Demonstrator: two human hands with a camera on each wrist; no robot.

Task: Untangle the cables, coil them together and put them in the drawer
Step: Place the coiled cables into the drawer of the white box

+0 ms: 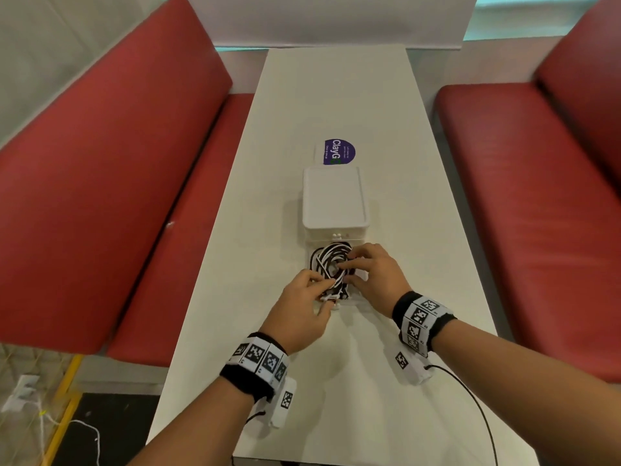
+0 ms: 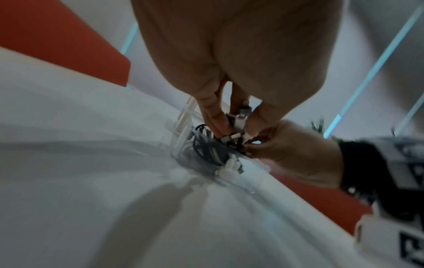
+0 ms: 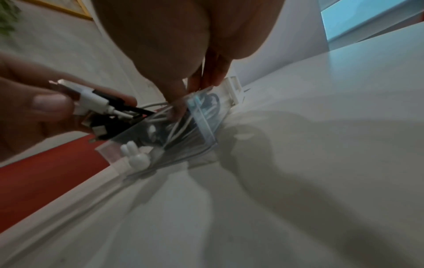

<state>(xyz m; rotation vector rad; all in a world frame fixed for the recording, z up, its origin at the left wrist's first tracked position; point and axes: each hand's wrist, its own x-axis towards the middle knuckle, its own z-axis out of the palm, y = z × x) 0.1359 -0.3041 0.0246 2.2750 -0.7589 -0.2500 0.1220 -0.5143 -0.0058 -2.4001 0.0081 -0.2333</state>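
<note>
Over on the left, a red padded bench seat [image 1: 111, 183] ran along the white tabletop [image 1: 336, 105], and on the floor beneath it a white cord trailed beside a yellow strip. The left hand [image 1: 299, 307] came next, its wrist wrapped in a black band with black-and-white marker squares [image 1: 258, 359]. Its thumb and fingers were pinched on the plug ends [image 3: 91, 101] of the cables, a white connector and black ones bunched together at the near edge of the drawer [image 3: 201, 125]. The black and white cables [image 1: 331, 264] themselves lay coiled in a loop inside that clear, open drawer, which was pulled out toward the person from a small white storage box [image 1: 334, 200]. A little white rabbit-shaped knob [image 3: 135, 156] stood on the drawer's front. Behind the box, a purple sticker [image 1: 339, 152] lay flat on the tabletop. The right hand [image 1: 373, 270] reached over the coil from the other side, fingers bent and pressing down on the strands; whether it actually gripped any of them I could not tell. Its wrist wore the same marked band [image 1: 421, 319], and a thin black wire [image 1: 470, 401] ran back from it. Farthest right, a second red bench seat [image 1: 531, 196] faced the first.
</note>
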